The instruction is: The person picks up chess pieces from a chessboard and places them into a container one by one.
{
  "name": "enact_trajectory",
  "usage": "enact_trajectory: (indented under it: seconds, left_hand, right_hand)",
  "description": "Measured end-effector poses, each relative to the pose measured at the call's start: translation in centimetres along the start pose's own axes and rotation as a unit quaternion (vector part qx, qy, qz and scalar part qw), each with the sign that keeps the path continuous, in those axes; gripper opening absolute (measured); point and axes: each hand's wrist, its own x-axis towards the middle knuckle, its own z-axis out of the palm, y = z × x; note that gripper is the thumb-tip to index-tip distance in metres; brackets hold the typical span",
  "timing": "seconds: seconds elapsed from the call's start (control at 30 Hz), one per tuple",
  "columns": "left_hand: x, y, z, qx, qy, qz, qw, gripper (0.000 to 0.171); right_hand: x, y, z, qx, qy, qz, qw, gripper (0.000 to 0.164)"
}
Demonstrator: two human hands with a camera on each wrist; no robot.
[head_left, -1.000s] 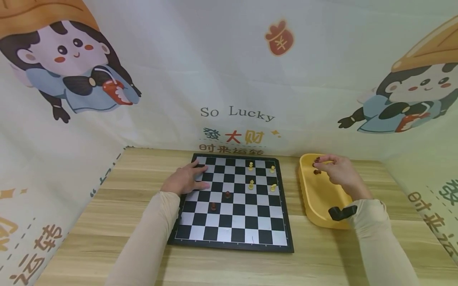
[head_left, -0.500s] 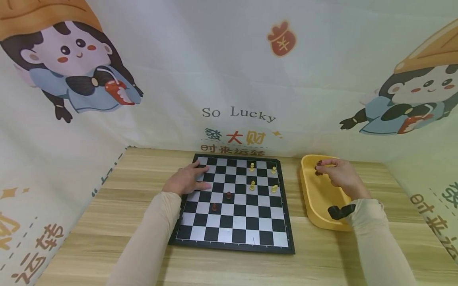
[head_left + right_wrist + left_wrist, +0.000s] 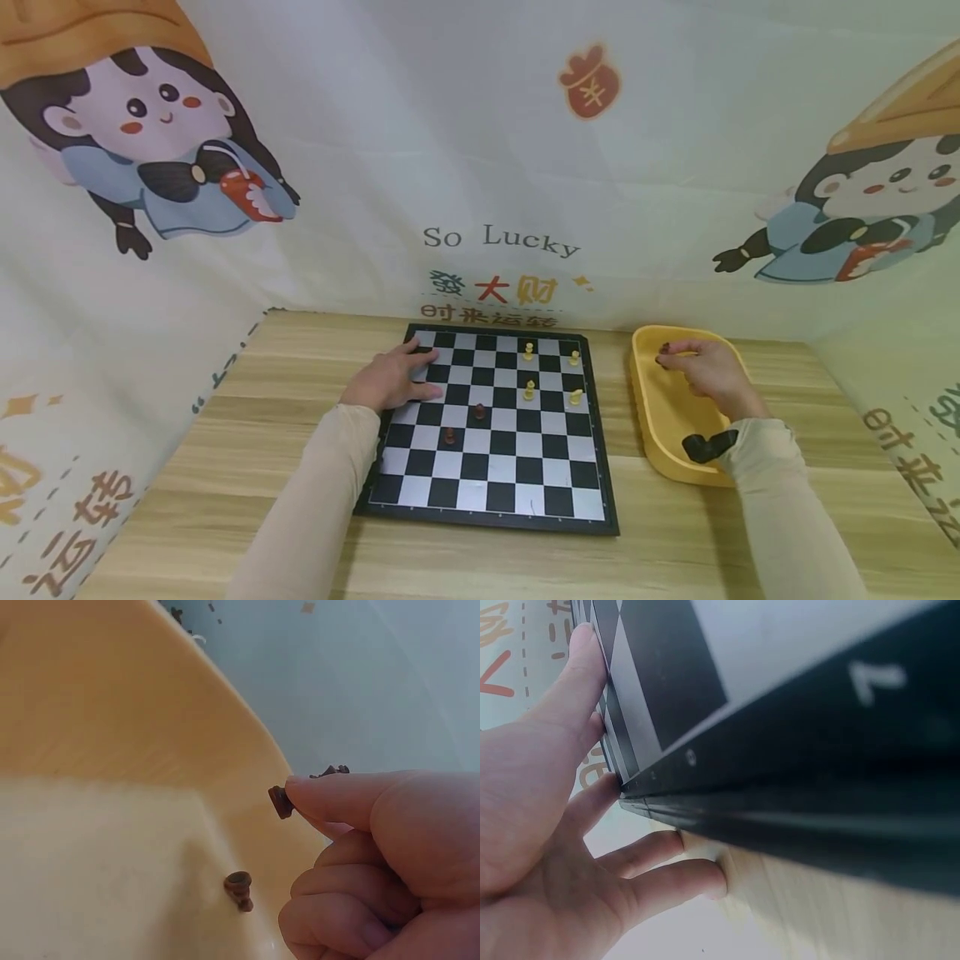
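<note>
My left hand (image 3: 386, 379) rests on the left side of the black-and-white chessboard (image 3: 517, 492), fingers spread. In the left wrist view the thumb lies on the board's top, and other fingertips reach down beside its edge. Over the back of the yellow tray (image 3: 645, 425), my right hand (image 3: 712, 375) pinches a dark red-brown chess piece (image 3: 280, 801) between thumb and forefinger. The thumb covers its middle, so I cannot tell whether the dark bit above the thumb belongs to it. Another brown chess piece (image 3: 238, 889) lies on the tray floor below.
Several pale yellow chess pieces, one a chess piece (image 3: 529, 390) near the middle right, are on the board. Two brown pieces, a nearer one (image 3: 450, 436) and a farther one (image 3: 480, 411), stand left of centre. A printed cloth (image 3: 360, 250) hangs behind the wooden table (image 3: 225, 450).
My right hand has dropped slightly in the tray, still pinching the brown chess piece. The left hand keeps its place on the board.
</note>
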Motion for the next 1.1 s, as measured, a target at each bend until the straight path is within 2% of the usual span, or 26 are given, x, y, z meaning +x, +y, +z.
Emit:
enact_trajectory:
  seconds: [0.2, 0.7, 1.1]
  left_hand:
    - [0.03, -0.01, -0.03, 0.0, 0.001, 0.004, 1.0, 0.076]
    - [-0.18, 0.04, -0.11, -0.003, 0.001, 0.003, 1.0, 0.075]
    - [-0.26, 0.04, -0.09, -0.007, 0.004, 0.0, 1.0, 0.075]
  right_hand:
    - [0.27, 0.38, 0.14, -0.01, 0.005, 0.005, 1.0, 0.042]
    - [0.36, 0.72, 0.38, -0.035, -0.024, 0.008, 0.999, 0.04]
    - [0.42, 0.88, 0.47, -0.049, -0.028, 0.015, 0.998, 0.042]
